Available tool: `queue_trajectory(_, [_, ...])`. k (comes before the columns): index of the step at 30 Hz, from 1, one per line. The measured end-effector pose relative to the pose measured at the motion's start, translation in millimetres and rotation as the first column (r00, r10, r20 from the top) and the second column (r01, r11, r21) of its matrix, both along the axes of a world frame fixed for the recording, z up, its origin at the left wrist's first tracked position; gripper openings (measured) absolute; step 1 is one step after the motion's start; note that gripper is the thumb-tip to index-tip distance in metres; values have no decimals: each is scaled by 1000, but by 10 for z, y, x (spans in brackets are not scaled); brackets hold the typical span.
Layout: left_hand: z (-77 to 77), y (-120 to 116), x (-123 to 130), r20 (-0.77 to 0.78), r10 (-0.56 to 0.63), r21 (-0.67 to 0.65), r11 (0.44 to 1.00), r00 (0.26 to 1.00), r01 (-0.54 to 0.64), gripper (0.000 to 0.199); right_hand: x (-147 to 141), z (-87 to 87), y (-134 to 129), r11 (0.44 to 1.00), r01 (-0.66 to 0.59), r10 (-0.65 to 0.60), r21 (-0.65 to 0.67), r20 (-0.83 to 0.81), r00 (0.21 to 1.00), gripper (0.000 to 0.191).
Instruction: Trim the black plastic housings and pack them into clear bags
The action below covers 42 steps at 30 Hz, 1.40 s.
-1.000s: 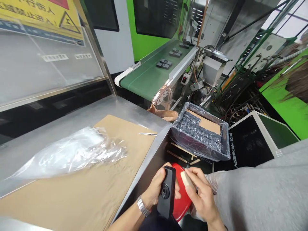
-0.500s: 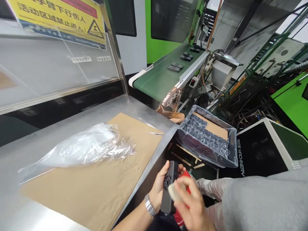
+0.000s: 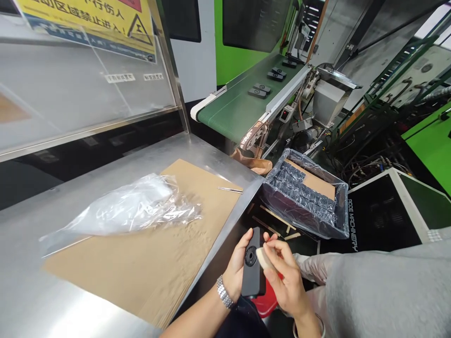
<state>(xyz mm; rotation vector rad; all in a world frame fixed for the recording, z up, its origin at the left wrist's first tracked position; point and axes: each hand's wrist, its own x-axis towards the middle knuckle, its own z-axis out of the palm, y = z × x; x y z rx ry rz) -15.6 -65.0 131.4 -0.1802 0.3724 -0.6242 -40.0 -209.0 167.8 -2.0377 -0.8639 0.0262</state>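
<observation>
Near the bottom middle, my left hand (image 3: 237, 270) is closed around a dark rectangular plastic part (image 3: 252, 277), which is tilted and has a round recess in its face. Just right of it, my right hand (image 3: 287, 277) pinches a small pale beige block (image 3: 264, 258), close to the part's right edge. Whether the block touches the part I cannot tell. Below the hands, a red rounded surface (image 3: 268, 298) shows. To the left lie brown cardboard sheets (image 3: 141, 277) with a clear plastic bag (image 3: 127, 211) and tweezers-like metal tool (image 3: 230, 190) on top.
A metal table (image 3: 88, 188) bears the cardboard. Behind it, a green conveyor belt (image 3: 225, 112) carries several dark parts (image 3: 259, 90). A crate lined with plastic film (image 3: 278, 195) holds rows of wrapped parts, right of the table's corner. A grey-clothed person (image 3: 384, 281) is at the right.
My right hand has shifted slightly right with the beige block, uncovering the part's round recess. The whole view has shifted a little. The parts on the belt look much the same.
</observation>
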Motion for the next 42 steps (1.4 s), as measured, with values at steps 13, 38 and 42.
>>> queue_trajectory(13, [90, 87, -139, 117, 36, 435, 896, 992, -84, 48, -25, 16, -10, 975, 223, -217, -12, 187, 958, 47])
queue_trajectory(38, [170, 130, -47, -83, 71, 422, 906, 994, -29, 44, -103, -48, 155, 993, -10, 24, -119, 110, 994, 44])
queue_trajectory(42, [132, 160, 13, -95, 158, 461, 882, 983, -98, 35, -185, -125, -23, 990, -31, 37, -139, 40, 999, 41])
